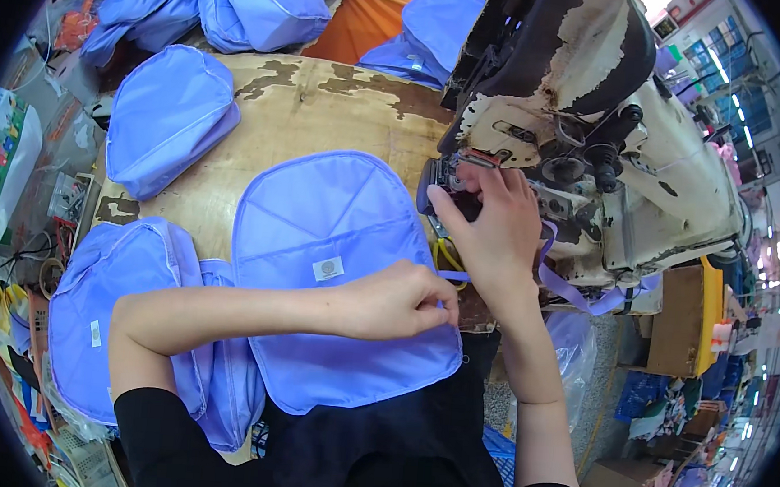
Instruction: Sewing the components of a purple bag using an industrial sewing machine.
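A lavender bag panel with rounded corners, stitched seams and a small white label lies flat before me. My left hand rests over its right side, fingers curled together near the edge. Whatever those fingers pinch is hidden. My right hand reaches to the needle area of a worn sewing machine, its thumb stretched apart from the fingers. Some of its fingertips are hard to make out against the machine parts. A purple strap hangs beside my right wrist, below the machine arm.
More lavender bag pieces lie on the left of the worn wooden table, with a lavender bag at the near left. Others pile at the back beside orange cloth. A cardboard box stands right of the machine.
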A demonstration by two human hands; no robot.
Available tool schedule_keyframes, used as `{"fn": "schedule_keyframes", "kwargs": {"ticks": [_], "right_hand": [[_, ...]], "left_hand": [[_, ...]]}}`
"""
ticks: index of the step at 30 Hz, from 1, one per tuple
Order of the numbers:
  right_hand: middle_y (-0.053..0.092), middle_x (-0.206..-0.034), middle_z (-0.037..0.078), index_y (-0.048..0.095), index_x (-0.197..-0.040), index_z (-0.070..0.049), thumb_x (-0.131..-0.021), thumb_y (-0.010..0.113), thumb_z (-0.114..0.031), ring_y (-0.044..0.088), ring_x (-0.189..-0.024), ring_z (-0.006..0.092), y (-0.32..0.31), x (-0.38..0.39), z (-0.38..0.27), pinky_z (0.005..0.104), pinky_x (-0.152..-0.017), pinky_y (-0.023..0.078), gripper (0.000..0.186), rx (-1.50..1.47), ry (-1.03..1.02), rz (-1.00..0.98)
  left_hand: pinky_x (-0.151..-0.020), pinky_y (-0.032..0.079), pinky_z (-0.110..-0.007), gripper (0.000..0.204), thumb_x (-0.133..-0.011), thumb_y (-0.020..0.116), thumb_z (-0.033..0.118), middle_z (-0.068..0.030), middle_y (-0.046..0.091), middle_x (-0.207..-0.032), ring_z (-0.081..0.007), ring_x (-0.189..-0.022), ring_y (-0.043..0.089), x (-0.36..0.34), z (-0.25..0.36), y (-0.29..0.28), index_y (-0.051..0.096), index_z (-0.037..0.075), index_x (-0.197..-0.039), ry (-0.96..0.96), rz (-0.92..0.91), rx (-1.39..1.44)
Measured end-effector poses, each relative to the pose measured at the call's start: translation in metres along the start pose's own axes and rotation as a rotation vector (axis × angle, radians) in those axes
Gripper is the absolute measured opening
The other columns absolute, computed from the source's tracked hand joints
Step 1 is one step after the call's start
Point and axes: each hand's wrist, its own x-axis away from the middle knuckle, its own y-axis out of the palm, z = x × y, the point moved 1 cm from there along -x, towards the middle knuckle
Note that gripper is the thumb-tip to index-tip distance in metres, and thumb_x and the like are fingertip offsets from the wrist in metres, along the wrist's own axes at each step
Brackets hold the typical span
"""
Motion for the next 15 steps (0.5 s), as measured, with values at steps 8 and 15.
{"fn": "schedule_keyframes", "kwargs": {"ticks": [8, 15], "right_hand": [[0.056, -0.077, 0.004, 0.061, -0.08, -0.008, -0.075, 0.067, -0.011, 0.054, -0.075, 0.0215, -0.016, 0.002, 0.003, 0.0327, -0.072, 0.043, 0.008, -0.225, 0.056, -0.233], [0.055, -0.079, 0.003, 0.061, -0.081, -0.008, -0.076, 0.065, -0.009, 0.051, -0.07, 0.0202, -0.022, 0.029, -0.007, 0.0322, -0.07, 0.041, 0.006, -0.19, -0.251, -0.26]], "left_hand": [[-0.043, 0.037, -0.023, 0.013, -0.09, 0.058, 0.013, -0.0027, 0.059, -0.063, -0.01, -0.046, 0.046, -0.01, 0.011, -0.027, 0.068, 0.005, -0.087, -0.463, 0.242, 0.363], [-0.039, 0.031, -0.02, 0.013, -0.094, 0.06, 0.017, 0.0009, 0.052, -0.059, -0.0055, -0.043, 0.041, -0.021, 0.004, -0.043, 0.066, 0.007, -0.089, -0.537, 0.399, 0.706]]}}
